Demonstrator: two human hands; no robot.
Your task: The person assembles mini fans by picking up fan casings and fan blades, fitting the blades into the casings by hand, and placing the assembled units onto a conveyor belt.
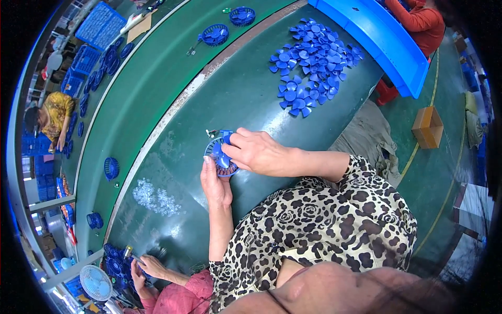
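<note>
My left hand (215,183) is closed around a round blue fan housing (210,148) with a ribbed, cage-like rim, holding it above the green table. Inside it sits a blue fan blade (221,158). My right hand (261,153) reaches in from the right with bent fingers pinching the blade; its fingertips cover part of it. A small metallic part with wire (211,133) sticks out at the housing's far side. On the far right of the table lies a heap of loose blue fan blades (314,63). Small clear pieces (154,197) lie scattered to the left.
A green conveyor belt (138,110) curves past the table, carrying several blue fan housings (215,35). At the table's far right stands a blue tray (387,42), near a person in red. Another person's hands (149,268) work at lower left. A cardboard box (428,127) stands right.
</note>
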